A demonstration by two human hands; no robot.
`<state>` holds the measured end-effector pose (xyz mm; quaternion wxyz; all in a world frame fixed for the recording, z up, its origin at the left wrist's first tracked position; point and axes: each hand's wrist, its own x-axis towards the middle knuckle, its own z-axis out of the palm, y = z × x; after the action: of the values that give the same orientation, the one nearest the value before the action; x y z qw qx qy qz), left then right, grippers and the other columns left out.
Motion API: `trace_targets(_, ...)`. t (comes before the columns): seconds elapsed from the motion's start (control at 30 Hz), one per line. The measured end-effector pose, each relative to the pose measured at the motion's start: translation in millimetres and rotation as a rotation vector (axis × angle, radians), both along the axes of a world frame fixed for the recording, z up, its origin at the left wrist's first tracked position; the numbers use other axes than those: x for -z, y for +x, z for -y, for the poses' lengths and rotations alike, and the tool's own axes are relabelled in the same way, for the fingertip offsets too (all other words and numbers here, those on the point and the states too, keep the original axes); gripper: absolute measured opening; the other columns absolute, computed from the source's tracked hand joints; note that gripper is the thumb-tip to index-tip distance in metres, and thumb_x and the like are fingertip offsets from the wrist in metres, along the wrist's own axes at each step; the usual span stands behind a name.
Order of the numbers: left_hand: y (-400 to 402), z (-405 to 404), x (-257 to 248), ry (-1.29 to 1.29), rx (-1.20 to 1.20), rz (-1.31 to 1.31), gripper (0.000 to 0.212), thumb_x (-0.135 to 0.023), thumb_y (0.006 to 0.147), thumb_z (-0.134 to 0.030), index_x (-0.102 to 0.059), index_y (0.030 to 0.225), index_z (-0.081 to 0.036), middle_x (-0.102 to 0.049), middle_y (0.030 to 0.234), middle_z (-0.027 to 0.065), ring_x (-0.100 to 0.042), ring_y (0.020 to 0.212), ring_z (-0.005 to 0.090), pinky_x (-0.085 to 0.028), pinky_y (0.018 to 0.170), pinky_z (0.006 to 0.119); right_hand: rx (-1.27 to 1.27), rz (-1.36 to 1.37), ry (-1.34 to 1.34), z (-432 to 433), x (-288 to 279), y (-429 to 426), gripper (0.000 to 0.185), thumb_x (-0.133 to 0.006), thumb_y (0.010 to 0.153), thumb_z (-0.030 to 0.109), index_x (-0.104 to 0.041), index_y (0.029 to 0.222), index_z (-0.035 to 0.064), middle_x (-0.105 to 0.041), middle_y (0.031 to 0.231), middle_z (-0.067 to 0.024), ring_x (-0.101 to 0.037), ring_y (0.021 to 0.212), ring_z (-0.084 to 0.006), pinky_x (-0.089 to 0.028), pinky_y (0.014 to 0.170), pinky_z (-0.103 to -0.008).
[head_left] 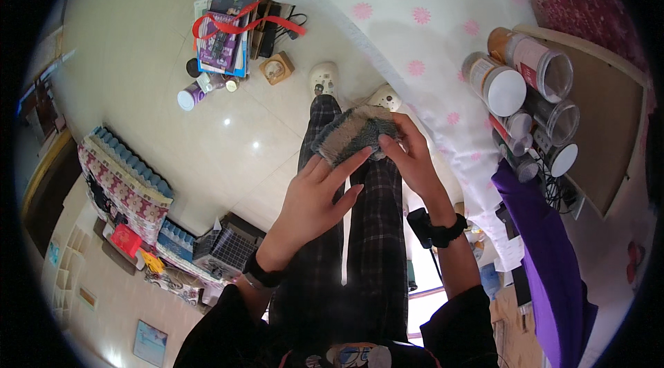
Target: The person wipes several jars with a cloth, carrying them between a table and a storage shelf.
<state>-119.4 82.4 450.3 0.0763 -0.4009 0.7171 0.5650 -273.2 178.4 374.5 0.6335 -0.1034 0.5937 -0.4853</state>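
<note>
Between both hands, above my plaid trouser legs, is a folded plush cloth [355,132] in grey-blue and beige. My left hand [316,194] lies along its near left edge, fingertips against the cloth and thumb apart; part of its grip is hidden beneath. My right hand [412,152] pinches the cloth's right end between thumb and fingers. Black straps circle both wrists, and a small dark device sits at the right one.
A table with a flowered white cloth [394,31] stands at the right, bearing several lidded jars [506,90]. Purple fabric [550,264] hangs nearby. On the floor are stacked books [218,51] with red ribbon, a wooden box [276,68] and bottles. A covered sofa [129,191] stands left.
</note>
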Motion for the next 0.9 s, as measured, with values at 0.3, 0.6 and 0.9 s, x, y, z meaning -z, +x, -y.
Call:
trace_targets(0.3,24,-25,16,-0.395,0.038,-0.042,0.048,-0.066,0.075,-0.007,-0.055,0.121,-0.014,-0.057,0.104,0.0087,-0.054,0.088,0.0269,-0.046,0.074,0.033,-0.103,0.064,0.005,-6,12,24,0.036,-0.056,0.089,0.012,-0.044,0.121,0.0011,-0.058,0.104,-0.0062,-0.055,0.092,-0.0109,-0.046,0.079,-0.0260)
trace_targets(0.6,76,-19,8,0.030,-0.375,-0.206,0.036,-0.052,0.081,0.009,-0.059,0.112,-0.007,-0.056,0.103,0.0125,-0.059,0.092,0.0231,-0.048,0.077,0.029,-0.086,0.374,0.213,-7,34,72,0.040,-0.049,0.094,0.026,-0.043,0.127,0.0049,-0.050,0.120,-0.0066,-0.049,0.107,-0.0127,-0.039,0.091,-0.0293)
trace_targets(0.9,193,9,11,0.203,-0.547,-0.294,0.031,-0.052,0.084,0.005,-0.059,0.113,-0.005,-0.056,0.112,0.0126,-0.055,0.104,0.0223,-0.045,0.086,0.031,-0.049,0.519,0.019,15,40,170,0.037,-0.061,0.087,0.018,-0.050,0.118,0.0022,-0.057,0.111,-0.0063,-0.054,0.099,-0.0125,-0.046,0.084,-0.0289)
